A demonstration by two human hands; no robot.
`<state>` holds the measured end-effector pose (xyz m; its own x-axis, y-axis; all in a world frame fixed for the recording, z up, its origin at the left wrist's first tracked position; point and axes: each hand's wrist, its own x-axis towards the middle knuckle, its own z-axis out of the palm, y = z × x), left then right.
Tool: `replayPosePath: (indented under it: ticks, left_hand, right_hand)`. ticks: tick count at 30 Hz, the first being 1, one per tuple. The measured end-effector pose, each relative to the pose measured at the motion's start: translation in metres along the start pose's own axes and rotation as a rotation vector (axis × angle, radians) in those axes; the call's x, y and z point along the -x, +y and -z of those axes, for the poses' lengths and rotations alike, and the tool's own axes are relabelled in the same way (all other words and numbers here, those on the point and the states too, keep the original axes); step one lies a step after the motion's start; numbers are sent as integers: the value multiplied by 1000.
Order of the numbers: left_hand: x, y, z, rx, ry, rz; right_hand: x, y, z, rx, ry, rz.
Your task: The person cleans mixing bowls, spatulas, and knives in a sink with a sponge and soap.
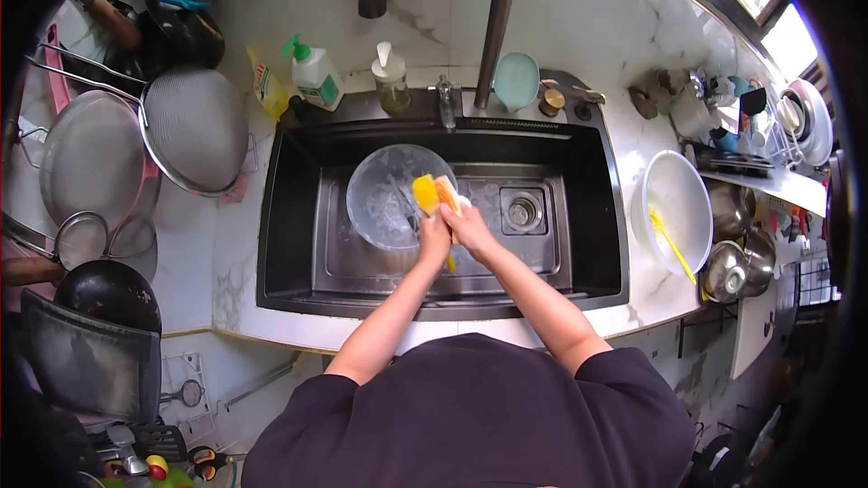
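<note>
Over the black sink [579, 253], my left hand [434, 237] is closed around a yellow spatula [425, 192]. Its flat head points away from me, and a bit of yellow handle shows below my hands. My right hand [468, 228], touching the left, grips an orange sponge [447, 193] with a whitish side against the spatula. Below and to the left, a translucent bowl [369, 203] with suds or water in it stands in the sink. My fingers partly hide the spatula's shaft.
A faucet [497, 27] rises behind the sink beside a soap dispenser [391, 81] and a green-topped bottle [316, 74]. On the right counter, a white bowl [676, 190] holds another yellow utensil [671, 246]. Strainers [194, 126] and pans crowd the left.
</note>
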<state>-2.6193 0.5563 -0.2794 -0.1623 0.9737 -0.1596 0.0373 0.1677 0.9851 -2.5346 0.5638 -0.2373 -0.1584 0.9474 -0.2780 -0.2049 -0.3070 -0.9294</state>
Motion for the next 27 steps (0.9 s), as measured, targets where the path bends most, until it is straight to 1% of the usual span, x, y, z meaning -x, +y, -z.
replayPosePath:
  ticks: [1, 2, 3, 4, 5, 6, 7, 8, 10, 12, 13, 14, 15, 16, 17, 18, 19, 20, 22, 23, 24, 26, 27]
  left_hand:
    - [-7, -6, -2, 90, 62, -18]
    - [-12, -11, 0, 84, 57, -10]
    - [-17, -7, 6, 275, 60, 64]
    - [-21, 3, 9, 465, 64, 136]
    - [-22, 12, 10, 708, 75, 172]
    - [-21, 22, 11, 703, 76, 176]
    - [-20, 29, 12, 789, 55, 234]
    - [-20, 36, 11, 875, 31, 292]
    - [-12, 53, 6, 842, 0, 327]
    - [-1, 77, -3, 659, 34, 354]
    - [-7, 73, -8, 640, 121, 265]
    - [-10, 67, -6, 584, 106, 251]
    - [-14, 72, -5, 487, 176, 238]
    - [-19, 72, 0, 543, 179, 237]
    - [-26, 73, 2, 669, 180, 223]
    - [-29, 90, 17, 845, 27, 165]
    - [-33, 93, 23, 941, -98, 153]
    - [-34, 94, 26, 1035, -218, 143]
    - [-20, 103, 13, 1012, -308, 243]
    - [-20, 93, 9, 1005, -413, 272]
    - [-20, 91, 6, 938, -338, 302]
    - [-24, 85, 7, 847, -184, 322]
    - [-25, 83, 9, 825, -93, 329]
  right_hand:
    - [-1, -2, 0, 121, 26, 7]
    - [-1, -5, 1, 242, 50, 15]
    - [4, -18, 1, 234, -16, -155]
    - [6, -10, 0, 227, -14, -158]
    - [8, 2, -1, 508, 135, 180]
    - [11, 11, -2, 782, 284, 521]
    - [18, 8, -1, 988, 234, 438]
    - [21, 7, -1, 984, 237, 432]
    - [26, 8, 1, 1086, 64, 433]
    - [24, 10, 3, 1070, 127, 366]
    - [23, 12, 5, 1067, 130, 373]
    - [24, 16, 8, 1067, 134, 374]
    - [31, 7, 10, 1040, 142, 408]
    - [36, -1, 15, 1042, 177, 394]
    - [39, -10, 20, 981, 60, 346]
    - [40, -18, 27, 916, -46, 304]
    - [43, -21, 29, 502, -101, 295]
    - [44, -24, 31, 500, -94, 291]
    - [39, -33, 32, 157, -230, -143]
    - [33, -27, 33, 174, -280, -181]
    - [31, -25, 33, 177, -295, -177]
    - [28, -23, 36, 488, -291, -64]
    - [27, -26, 33, 540, -297, 32]
